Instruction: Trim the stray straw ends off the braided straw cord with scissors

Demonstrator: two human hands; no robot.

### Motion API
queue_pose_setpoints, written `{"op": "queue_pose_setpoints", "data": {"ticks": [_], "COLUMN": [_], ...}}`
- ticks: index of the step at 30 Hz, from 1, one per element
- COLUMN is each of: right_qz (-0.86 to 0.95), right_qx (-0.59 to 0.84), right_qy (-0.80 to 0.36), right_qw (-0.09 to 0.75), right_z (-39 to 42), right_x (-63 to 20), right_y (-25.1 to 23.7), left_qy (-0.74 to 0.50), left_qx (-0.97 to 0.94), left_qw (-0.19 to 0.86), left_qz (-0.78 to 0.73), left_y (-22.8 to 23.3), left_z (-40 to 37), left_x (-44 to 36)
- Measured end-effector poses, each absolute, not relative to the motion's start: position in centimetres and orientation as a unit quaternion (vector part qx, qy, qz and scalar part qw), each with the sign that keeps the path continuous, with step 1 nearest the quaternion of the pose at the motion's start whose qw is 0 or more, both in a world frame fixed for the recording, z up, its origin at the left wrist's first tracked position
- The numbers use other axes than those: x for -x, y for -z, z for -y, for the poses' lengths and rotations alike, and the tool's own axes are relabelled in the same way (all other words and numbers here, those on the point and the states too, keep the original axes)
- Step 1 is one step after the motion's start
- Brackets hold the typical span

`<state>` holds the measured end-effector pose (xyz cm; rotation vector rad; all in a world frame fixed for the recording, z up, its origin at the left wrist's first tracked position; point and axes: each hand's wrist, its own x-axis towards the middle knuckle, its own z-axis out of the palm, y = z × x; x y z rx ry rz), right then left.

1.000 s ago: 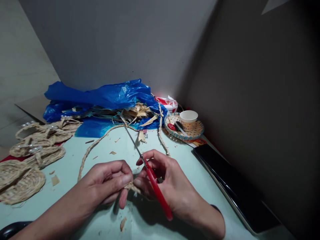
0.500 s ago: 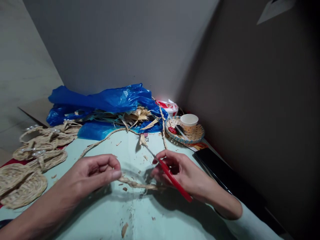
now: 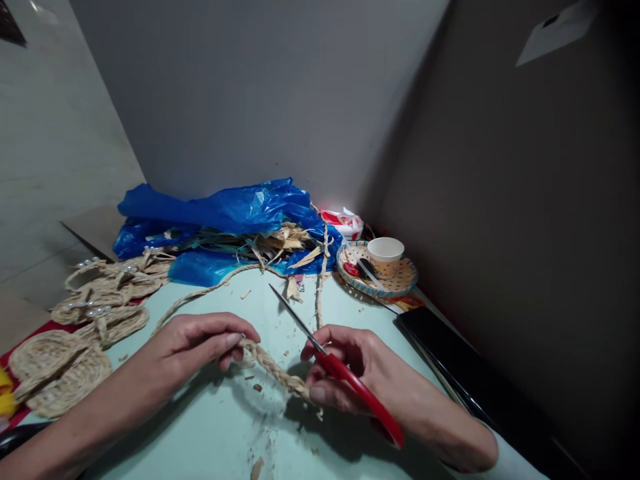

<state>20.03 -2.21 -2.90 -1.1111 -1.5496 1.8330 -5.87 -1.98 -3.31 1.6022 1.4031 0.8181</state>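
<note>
Left hand [image 3: 195, 347]: thumb and fingers pinching one end of the straw braid [image 3: 275, 370].
Right hand [image 3: 365, 370]: wrapped around red-handled scissors [image 3: 350, 375], thumb at the braid's other end.
Braid: strung between both hands over the pale green tabletop [image 3: 175, 440], lower at the right; frayed tip pokes out under the right thumb.
Scissors: blades together, pointing forward and left, away from the braid.
Long twisted cord [image 3: 200, 293]: loops across the table in front of the blue plastic bag [image 3: 210, 210]; can't tell from here if it joins the braid.
Bag: dry husk strips [image 3: 287, 237] spilling out its front.
Left side: woven sandals [image 3: 70, 383], some with pearl-like beads.
Right side: paper cup [image 3: 386, 252] on a round woven tray [image 3: 411, 281].
</note>
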Motion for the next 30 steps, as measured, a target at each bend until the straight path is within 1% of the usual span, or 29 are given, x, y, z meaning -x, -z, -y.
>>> {"op": "queue_pose_setpoints", "data": {"ticks": [2,9,13,15,19,21,24,26,28,30], "right_qz": [0.576,0.581,0.562,0.558,0.561,0.560,0.557,0.556,0.549,0.538], "right_qx": [0.405,0.393,0.384,0.383,0.387,0.387,0.395,0.400,0.409,0.415], "right_qy": [-0.666,-0.666,-0.680,-0.682,-0.676,-0.676,-0.671,-0.669,-0.671,-0.681], "right_qw": [0.246,0.254,0.272,0.277,0.279,0.281,0.287,0.288,0.283,0.272], "right_z": [2.2,2.0,1.8,1.8,1.7,1.8,1.9,1.9,1.9,1.9], "right_x": [-20.2,-20.3,-20.2,-20.2,-20.3,-20.4,-20.4,-20.4,-20.3,-20.1], "right_y": [2.9,3.3,3.5,3.6,3.6,3.6,3.6,3.6,3.5,3.6], "left_qy": [-0.307,-0.269,-0.259,-0.262,-0.277,-0.295,-0.330,-0.328,-0.316,-0.315], "left_qx": [-0.651,-0.672,-0.664,-0.674,-0.726,-0.725,-0.670,-0.632,-0.615,-0.611], "left_qw": [0.414,0.460,0.480,0.459,0.382,0.390,0.407,0.444,0.491,0.498], "left_qz": [-0.557,-0.514,-0.511,-0.516,-0.500,-0.485,-0.525,-0.543,-0.530,-0.529], "left_y": [3.3,2.8,3.0,3.4,4.8,5.6,6.2,6.0,5.6,5.0], "left_z": [1.9,2.1,2.5,3.1,4.2,4.6,4.7,4.7,4.8,4.8], "left_x": [6.0,5.7,5.6,5.4,4.6,4.4,4.2,4.1,3.8,3.4]}}
